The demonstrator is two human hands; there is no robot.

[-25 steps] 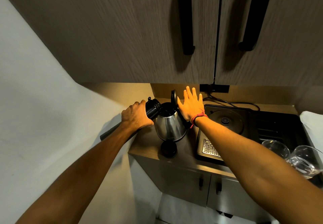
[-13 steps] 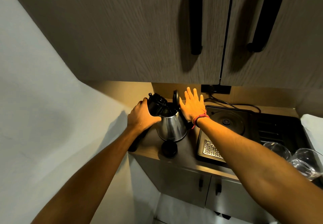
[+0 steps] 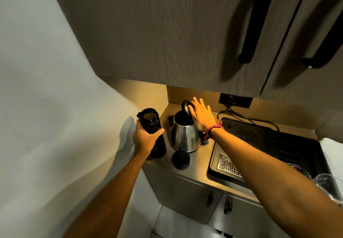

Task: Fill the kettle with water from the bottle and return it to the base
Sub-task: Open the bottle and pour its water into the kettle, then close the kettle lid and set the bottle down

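Kettle [image 3: 184, 135] stands off its base [image 3: 244, 135], which lies to its right; right hand [image 3: 201, 116], open on the lid [image 3: 185, 107], is nearer. Left hand [image 3: 144, 138] grips the upright bottle [image 3: 153, 126].

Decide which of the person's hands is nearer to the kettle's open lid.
Right. The right hand rests against the raised lid of the kettle; the left hand grips the bottle beside the kettle, away from the lid.
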